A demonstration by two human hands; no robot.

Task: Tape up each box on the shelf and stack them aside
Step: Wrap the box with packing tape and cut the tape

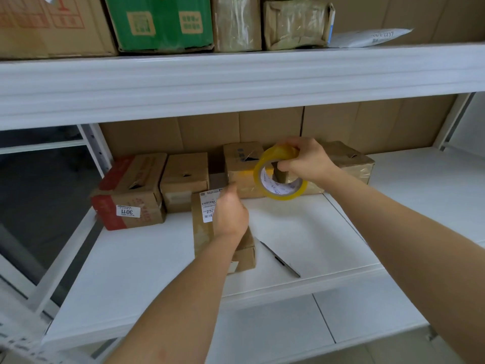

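1. On the white metal shelf board (301,232), a small brown cardboard box with a white shipping label (203,227) stands near the front, apart from the row behind it.
2. The left hand (229,214) rests on top of that box, fingers curled down over its far edge; whether they pinch a tape end I cannot tell.
3. The right hand (305,160) holds a yellow-tinted roll of clear packing tape (279,173) above the shelf, fingers curled over the rim and the thumb hooked through the core.
4. Behind, a row of 4 brown cardboard boxes lines the back: a red-printed box with a "3011" sticker (128,193) at the left, a plain one (185,179) just beside it, a third (242,169) partly hidden by the roll, and a tape-wrapped one (351,164) at the right.
5. A grey pen-like tool (279,258), possibly a cutter, lies on the board just right of the front box.
6. Above, the upper shelf (236,80) carries a green printed carton (162,22) among other cartons.
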